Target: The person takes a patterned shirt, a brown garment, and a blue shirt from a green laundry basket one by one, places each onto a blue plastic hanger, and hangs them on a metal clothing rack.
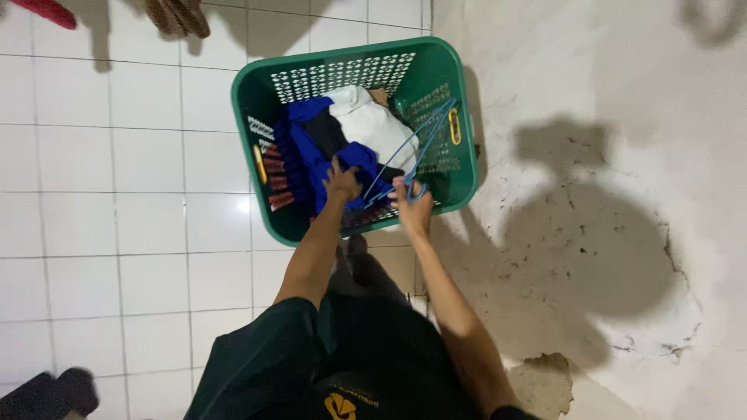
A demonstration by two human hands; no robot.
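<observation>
A green laundry basket (257, 117) is seen from above on a white tiled floor (117, 194), set against a rough, cracked wall (591, 93) where the tiling ends; its perforated sides are lit, and shadows of the person and of hanging items are thrown across the wall. Inside, a blue garment (307, 152) is heaped at the centre and left, with a white garment (373, 124) lying over it toward the far right, and a dark red patterned cloth (276, 175) pressed against the left wall of the basket. A light blue wire hanger (416, 152) is held slanted over the right half of the basket, its hook end toward the near rim, apparently so that it stays clear of the heap. The left hand (341, 184) is sunk into the blue garment, fingers closed in a pinch on a fold of the cloth. The right hand (410, 204) is placed at the near rim, fingers curled round the hanger's lower end. 2 bare forearms are extended from dark sleeves (257, 358).
</observation>
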